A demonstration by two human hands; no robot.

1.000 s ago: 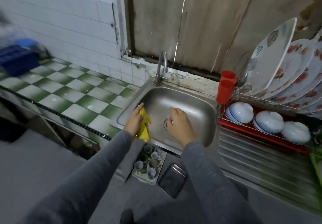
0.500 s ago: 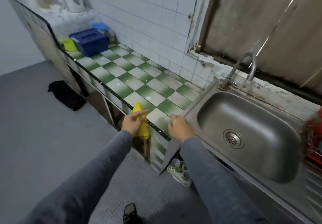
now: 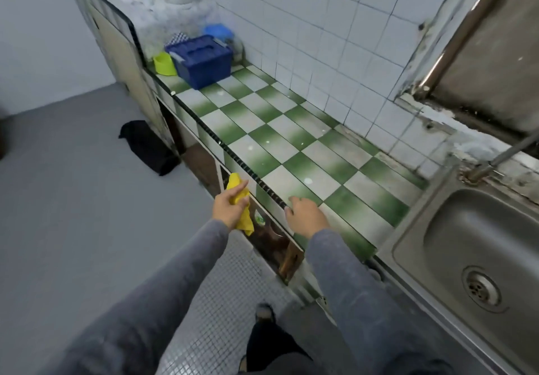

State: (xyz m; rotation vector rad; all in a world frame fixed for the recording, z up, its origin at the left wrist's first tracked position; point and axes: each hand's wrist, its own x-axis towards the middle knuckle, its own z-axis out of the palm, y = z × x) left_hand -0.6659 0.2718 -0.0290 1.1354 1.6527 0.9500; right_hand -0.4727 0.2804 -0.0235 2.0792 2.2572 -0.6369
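Yellow cloth [image 3: 236, 192] sits bunched in the left hand [image 3: 227, 209], whose fingers [image 3: 241, 185] are clamped round it with thumb and forefinger, a loose tail hanging below the palm. The cloth hangs in the air just off the front edge of the green-and-white tiled bench [image 3: 291, 147], beyond the fingertips' reach of the tiles and touching none of them. The right hand [image 3: 307, 214] rests on that same edge, its fingers [image 3: 294, 199] apart, relaxed and holding nothing.

A second ago both hands were at the steel sink [image 3: 408, 228], the cloth against its left rim. Now they have come away to the left, and the sink lies well off to the right of the right fingers. The move suggests that the sink is finished with and that wiping the bench tiles comes next; no stroke on them has begun.

Far ahead of the fingers, at the bench's distant end, stand a blue lidded box [image 3: 201, 61] and a lime-green cup [image 3: 164, 63].
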